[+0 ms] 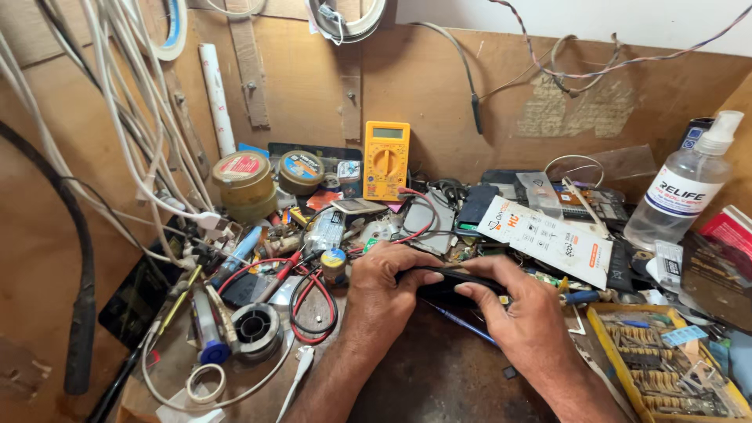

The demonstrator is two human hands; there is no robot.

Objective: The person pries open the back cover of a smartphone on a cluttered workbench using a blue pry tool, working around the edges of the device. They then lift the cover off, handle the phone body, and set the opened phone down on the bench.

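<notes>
- Black phone (pixel 448 280) sits low in the middle of the cluttered bench, held edge-up between both hands, above the dark mat (pixel 439 368).
- Left hand (pixel 381 283) grips its left end, thumb pressed along the top edge, fingers curled around it.
- Right hand (pixel 521 307) clamps the right end, thumb on the near side (fingers wrap behind, mostly hidden).
- Yellow multimeter (pixel 385 159) leans against the back board, well behind the hands; its red lead (pixel 313 290) loops just left of the left hand.
- Solder spool (pixel 258 329) lies near the left forearm.
- Clear spray bottle (pixel 680 188) stands far right.
- Yellow parts tray (pixel 599 329) sits just right of the right wrist.
- Blue pen (pixel 462 323) lies on the mat between the wrists.
</notes>
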